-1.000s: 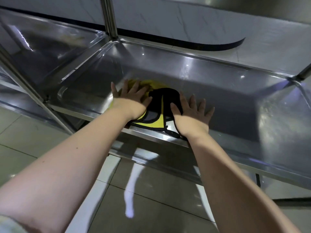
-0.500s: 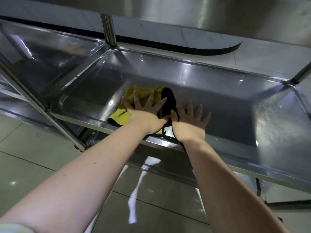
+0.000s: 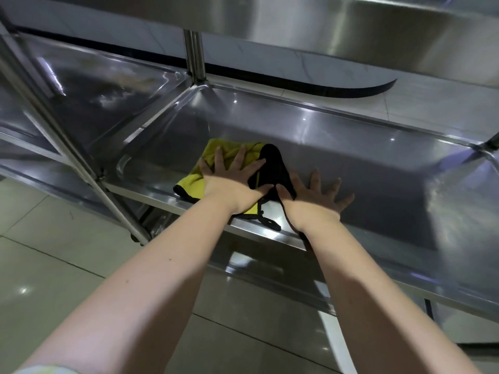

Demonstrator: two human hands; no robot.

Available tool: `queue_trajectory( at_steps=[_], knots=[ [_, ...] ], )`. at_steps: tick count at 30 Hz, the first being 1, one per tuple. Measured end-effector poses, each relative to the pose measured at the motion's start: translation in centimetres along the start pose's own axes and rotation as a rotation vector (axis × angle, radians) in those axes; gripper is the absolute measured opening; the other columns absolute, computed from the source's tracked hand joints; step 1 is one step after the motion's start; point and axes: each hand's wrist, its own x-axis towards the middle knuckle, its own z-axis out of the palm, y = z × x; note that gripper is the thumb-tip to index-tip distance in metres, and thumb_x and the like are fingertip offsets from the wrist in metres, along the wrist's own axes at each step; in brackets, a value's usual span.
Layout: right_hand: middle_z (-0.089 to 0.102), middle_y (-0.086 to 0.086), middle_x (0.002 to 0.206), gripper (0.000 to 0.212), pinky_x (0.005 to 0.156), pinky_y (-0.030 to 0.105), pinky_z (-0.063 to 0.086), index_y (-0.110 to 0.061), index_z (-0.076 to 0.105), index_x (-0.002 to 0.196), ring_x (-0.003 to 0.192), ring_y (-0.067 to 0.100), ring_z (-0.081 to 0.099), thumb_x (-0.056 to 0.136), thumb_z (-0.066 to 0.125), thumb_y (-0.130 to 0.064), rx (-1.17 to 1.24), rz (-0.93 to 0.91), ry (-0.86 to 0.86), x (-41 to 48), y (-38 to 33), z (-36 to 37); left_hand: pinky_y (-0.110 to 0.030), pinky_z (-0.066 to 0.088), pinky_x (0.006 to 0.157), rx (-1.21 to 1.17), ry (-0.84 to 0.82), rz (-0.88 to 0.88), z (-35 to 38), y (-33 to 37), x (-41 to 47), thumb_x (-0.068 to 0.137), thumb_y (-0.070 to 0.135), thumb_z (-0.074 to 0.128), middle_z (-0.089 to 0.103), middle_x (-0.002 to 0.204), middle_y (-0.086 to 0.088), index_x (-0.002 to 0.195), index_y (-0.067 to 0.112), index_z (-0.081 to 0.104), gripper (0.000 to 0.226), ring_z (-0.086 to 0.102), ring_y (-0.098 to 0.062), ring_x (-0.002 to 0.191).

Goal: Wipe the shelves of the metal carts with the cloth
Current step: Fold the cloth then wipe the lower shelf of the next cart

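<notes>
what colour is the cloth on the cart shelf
The cloth is yellow with a black section and black edging; the head view shows it.

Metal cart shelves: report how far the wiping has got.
Done: nothing provable; the shiny steel shelf shows no clear wiped track. In hand: the left hand presses the yellow and black cloth flat at the shelf's near left end; the right hand lies flat beside it. Left: likely the hazy right stretch, the neighbouring left shelf and the shelf above.
</notes>
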Motion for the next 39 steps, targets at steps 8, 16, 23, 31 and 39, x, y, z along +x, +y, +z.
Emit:
queue_trajectory(
  at_steps=[8, 16, 23, 31, 39],
  knots=[
    [-0.012, -0.01, 0.163, 0.06, 0.103, 0.075, -0.014, -0.062, -0.008, 0.142, 0.145, 0.041, -0.018, 0.085, 0.0, -0.077, 0.004, 0.008, 0.032, -0.2, -1.4, 0.6, -0.068, -0.003, 0.11, -0.058, 0.007, -0.029, -0.5, -3.2, 0.2, 0.082, 0.079, 0.024, -0.008, 0.161, 0.018, 0.139, 0.065, 0.009, 0.061, -0.012, -0.034, 0.148],
    [-0.014, -0.007, 0.163, 0.064, 0.102, 0.074, -0.014, -0.06, -0.011, 0.143, 0.144, 0.045, -0.017, 0.085, 0.009, -0.078, -0.05, 0.004, 0.054, -0.1, -1.7, 0.8, -0.067, -0.003, 0.112, 0.046, -0.059, -0.302, -2.1, -14.9, 0.6, 0.083, 0.082, 0.015, -0.013, 0.161, 0.015, 0.142, 0.065, 0.0, 0.063, -0.009, -0.037, 0.148],
    [-0.011, -0.002, 0.163, 0.066, 0.102, 0.074, -0.015, -0.053, -0.005, 0.148, 0.144, 0.047, -0.016, 0.087, 0.012, -0.072, -0.063, -0.006, 0.083, -0.2, -2.1, 1.1, -0.071, -0.005, 0.108, -0.01, -0.047, -0.093, -1.0, -2.7, 2.2, 0.088, 0.075, 0.02, -0.011, 0.162, 0.011, 0.143, 0.063, 0.003, 0.059, -0.011, -0.047, 0.144],
    [-0.009, -0.002, 0.164, 0.064, 0.108, 0.07, -0.012, -0.05, 0.001, 0.15, 0.146, 0.04, -0.016, 0.091, 0.017, -0.067, -0.023, -0.054, 0.074, -0.3, -1.4, 0.7, -0.061, -0.003, 0.115, -0.051, -0.011, 0.072, -0.8, -1.5, 2.0, 0.089, 0.069, 0.025, -0.002, 0.162, 0.017, 0.144, 0.06, 0.01, 0.058, -0.004, -0.031, 0.149],
    [-0.009, -0.002, 0.164, 0.065, 0.108, 0.071, -0.01, -0.05, -0.001, 0.15, 0.146, 0.04, -0.016, 0.09, 0.015, -0.07, -0.037, -0.04, 0.072, -0.3, -1.7, 0.6, -0.059, -0.002, 0.115, -0.004, -0.058, -0.34, -2.3, -15.7, -0.4, 0.089, 0.072, 0.022, -0.006, 0.163, 0.012, 0.145, 0.059, 0.002, 0.06, -0.005, -0.032, 0.149]
  ],
)
